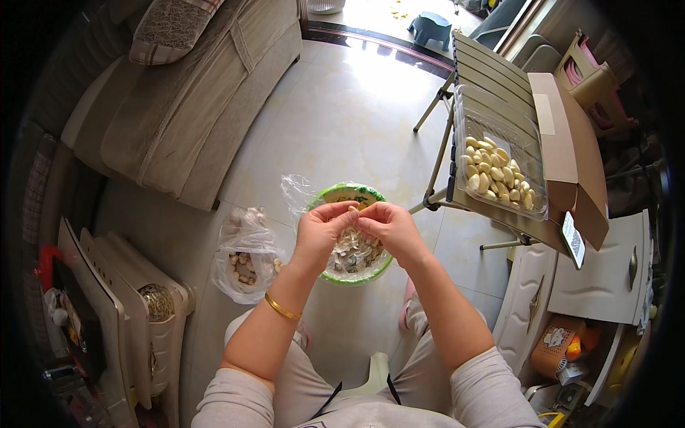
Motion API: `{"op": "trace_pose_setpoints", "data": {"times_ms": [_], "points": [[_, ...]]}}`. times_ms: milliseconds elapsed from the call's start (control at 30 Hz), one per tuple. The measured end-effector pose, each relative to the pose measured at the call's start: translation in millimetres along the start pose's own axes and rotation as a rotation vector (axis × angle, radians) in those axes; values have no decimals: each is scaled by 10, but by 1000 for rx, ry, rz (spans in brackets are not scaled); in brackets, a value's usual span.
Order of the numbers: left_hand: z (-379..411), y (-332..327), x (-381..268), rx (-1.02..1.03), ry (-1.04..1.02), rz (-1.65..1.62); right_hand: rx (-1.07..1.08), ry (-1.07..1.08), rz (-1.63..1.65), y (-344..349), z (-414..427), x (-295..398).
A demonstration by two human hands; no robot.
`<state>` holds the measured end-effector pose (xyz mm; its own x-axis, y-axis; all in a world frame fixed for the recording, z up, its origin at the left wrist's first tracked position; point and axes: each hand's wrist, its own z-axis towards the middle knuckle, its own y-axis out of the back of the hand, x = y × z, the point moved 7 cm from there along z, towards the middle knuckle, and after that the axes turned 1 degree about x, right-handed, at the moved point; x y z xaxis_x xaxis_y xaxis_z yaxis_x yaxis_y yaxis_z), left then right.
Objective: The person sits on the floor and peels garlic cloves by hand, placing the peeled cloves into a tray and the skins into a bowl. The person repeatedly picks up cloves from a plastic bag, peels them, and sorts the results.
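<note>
Over a green-rimmed bin (pixel 353 279) lined with clear plastic, my left hand (pixel 325 231) and my right hand (pixel 393 230) meet at the fingertips. Pinched between them is a garlic clove (pixel 354 209), small and partly covered by the fingers. Papery garlic skins (pixel 356 251) fill the bin below. To the left on the floor lies a clear plastic bag (pixel 225 273) with garlic (pixel 244 266) in it. On the folding table at the right, peeled cloves (pixel 495 171) are heaped in a clear plastic tray (pixel 500 117).
A slatted folding table (pixel 492 69) stands at right, bearing a cardboard box (pixel 562 139) and a card with a printed code (pixel 572 239). At upper left is a sofa (pixel 187 107). White cabinets (pixel 594 273) stand lower right. A blue stool (pixel 431 28) sits beyond the doorway.
</note>
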<state>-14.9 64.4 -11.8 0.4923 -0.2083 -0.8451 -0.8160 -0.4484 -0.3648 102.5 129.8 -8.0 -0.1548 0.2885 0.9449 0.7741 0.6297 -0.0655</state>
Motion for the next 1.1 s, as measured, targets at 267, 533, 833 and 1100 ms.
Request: {"op": "trace_pose_setpoints", "data": {"times_ms": [267,533,833,1100], "points": [[-93,-85,-211,-91,-446,623,-92,59,-135,71,-6,42],[-189,-194,-293,-109,-673,920,-117,37,-144,93,-3,23],[-168,-170,-248,-77,-624,822,-126,-68,-55,96,9,-43],[-139,-149,-237,-8,-493,692,-120,-158,-41,87,-44,54]]}}
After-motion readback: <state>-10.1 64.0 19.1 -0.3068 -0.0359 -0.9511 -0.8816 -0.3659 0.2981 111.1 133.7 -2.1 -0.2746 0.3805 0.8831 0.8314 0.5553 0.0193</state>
